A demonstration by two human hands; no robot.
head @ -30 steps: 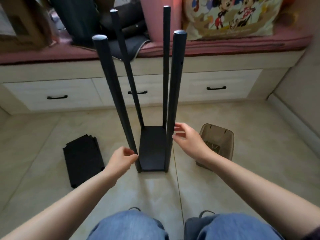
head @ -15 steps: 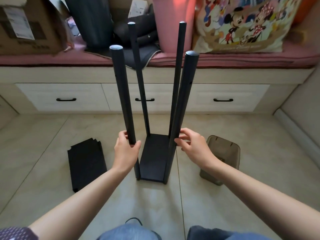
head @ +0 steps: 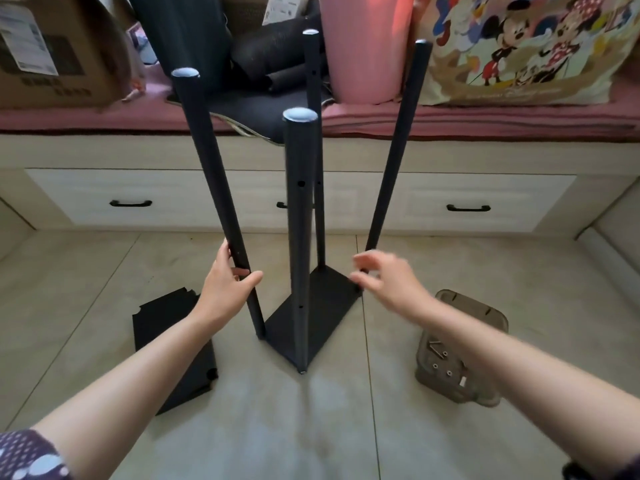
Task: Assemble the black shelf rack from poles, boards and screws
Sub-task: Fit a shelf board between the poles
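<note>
Black shelf rack (head: 313, 306), partly assembled: one base board on the tiled floor (head: 104, 271), corner turned toward the viewer, four upright poles at its corners. Left pole (head: 214, 188) leans leftward; left hand (head: 227, 282) grasps it low on the shaft, thumb and fingers wrapped round. Near pole (head: 300, 237) stands at the front corner, untouched. Right hand (head: 384, 275) blurred, fingers loosely spread beside the foot of the right pole (head: 398, 143); whether it touches cannot be told. Stack of black boards (head: 166, 341) flat on the floor, left of the rack. Translucent plastic tray (head: 485, 317) with screws (head: 440, 358), right of the rack.
</note>
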